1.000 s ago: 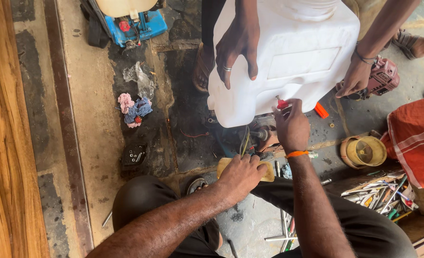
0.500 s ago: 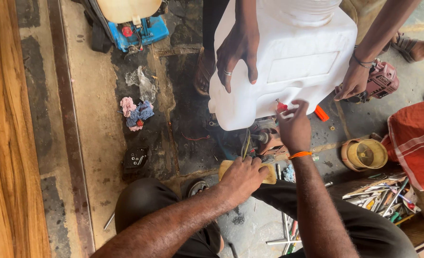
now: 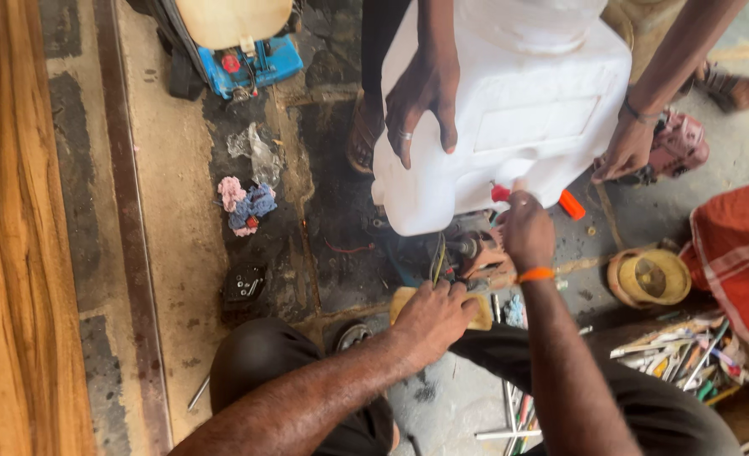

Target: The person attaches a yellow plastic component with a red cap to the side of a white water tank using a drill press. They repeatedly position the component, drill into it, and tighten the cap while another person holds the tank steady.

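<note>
A big white plastic tank (image 3: 526,110) is held tilted above the oily floor by another person, whose two hands (image 3: 421,97) press on its sides. My right hand (image 3: 524,228), an orange band on its wrist, pinches a small red fitting (image 3: 500,193) at the tank's lower edge. My left hand (image 3: 432,319) lies lower down, fingers closed over a yellowish flat piece (image 3: 479,314) beside dark metal parts (image 3: 467,252). An orange plastic cap (image 3: 572,204) lies just right of my right hand.
A blue machine with a cream tank (image 3: 243,51) stands at the top left. Rags (image 3: 246,207) and crumpled plastic lie on the floor. A round yellow spool (image 3: 648,277), a red cloth (image 3: 737,253) and a pile of tools (image 3: 686,355) sit right. A wooden board (image 3: 11,253) runs along the left.
The tank has shifted slightly up and right with the other person's hands. My right hand stays at the red fitting; my left hand stays on the yellowish piece.
</note>
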Tool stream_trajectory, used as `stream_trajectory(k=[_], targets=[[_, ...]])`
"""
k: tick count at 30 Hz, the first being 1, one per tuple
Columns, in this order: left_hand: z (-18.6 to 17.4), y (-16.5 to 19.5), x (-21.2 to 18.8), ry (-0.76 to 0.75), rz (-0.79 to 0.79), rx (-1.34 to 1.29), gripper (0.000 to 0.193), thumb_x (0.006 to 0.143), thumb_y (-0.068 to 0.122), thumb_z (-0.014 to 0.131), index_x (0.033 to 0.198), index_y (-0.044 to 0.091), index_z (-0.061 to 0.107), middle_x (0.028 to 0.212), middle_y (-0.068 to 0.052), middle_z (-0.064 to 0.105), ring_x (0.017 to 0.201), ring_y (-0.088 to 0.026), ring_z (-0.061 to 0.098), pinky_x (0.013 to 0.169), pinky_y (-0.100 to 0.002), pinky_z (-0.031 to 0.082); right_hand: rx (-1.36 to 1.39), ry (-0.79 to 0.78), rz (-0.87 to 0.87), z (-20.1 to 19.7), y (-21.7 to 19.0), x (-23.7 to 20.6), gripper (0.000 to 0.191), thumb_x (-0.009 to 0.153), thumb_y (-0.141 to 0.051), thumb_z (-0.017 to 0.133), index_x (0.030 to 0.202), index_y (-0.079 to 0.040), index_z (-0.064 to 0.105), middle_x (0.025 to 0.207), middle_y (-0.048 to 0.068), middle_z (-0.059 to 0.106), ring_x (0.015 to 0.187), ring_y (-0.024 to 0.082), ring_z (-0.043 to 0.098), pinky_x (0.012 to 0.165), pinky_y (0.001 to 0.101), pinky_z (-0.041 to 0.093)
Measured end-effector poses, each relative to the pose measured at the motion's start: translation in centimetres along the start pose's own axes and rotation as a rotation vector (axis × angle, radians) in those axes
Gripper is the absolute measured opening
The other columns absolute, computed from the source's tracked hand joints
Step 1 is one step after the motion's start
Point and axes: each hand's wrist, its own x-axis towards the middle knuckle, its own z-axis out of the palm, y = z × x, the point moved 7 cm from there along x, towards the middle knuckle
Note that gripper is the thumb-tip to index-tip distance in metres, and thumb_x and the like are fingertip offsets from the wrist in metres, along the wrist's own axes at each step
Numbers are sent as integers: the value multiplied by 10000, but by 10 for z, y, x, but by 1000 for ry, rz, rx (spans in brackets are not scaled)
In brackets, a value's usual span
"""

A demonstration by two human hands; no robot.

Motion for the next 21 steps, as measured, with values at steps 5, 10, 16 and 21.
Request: stream_trajectory(k=[5, 10, 16, 21], targets=[[5, 1, 1, -75, 12, 7, 466, 750, 158, 791, 1165, 59, 604, 1067, -126, 598, 1020, -278, 624, 809, -433, 518, 450, -147, 23, 13, -4, 0, 617, 1127, -539, 392, 966, 0, 645, 707, 91, 651, 578, 220, 597, 527, 379, 473], [1, -1, -1, 5, -5, 0, 342, 830, 141, 756, 1136, 72, 619, 1069, -114, 609, 1018, -271, 634, 811, -438, 518, 104, 25, -101, 2, -6, 3, 586, 1084, -553, 344, 1042, -33, 611, 792, 142, 704, 630, 228, 642, 590, 397, 517], [5, 0, -1, -14, 14, -3, 394, 790, 148, 764, 1147, 68, 617, 1058, -127, 608, 1007, -282, 635, 787, -437, 518, 912, -381, 377, 41, 22, 5, 631, 1074, -573, 416, 1134, 21, 618, 789, 107, 686, 574, 187, 597, 574, 356, 534], [8, 0, 0, -48, 19, -15, 425, 791, 147, 773, 1172, 51, 612, 1078, -147, 608, 1003, -277, 635, 773, -440, 522, -216, 191, -429, 1, -12, 7, 745, 990, -681, 451, 1087, 40, 614, 795, 117, 747, 615, 220, 630, 537, 378, 486]])
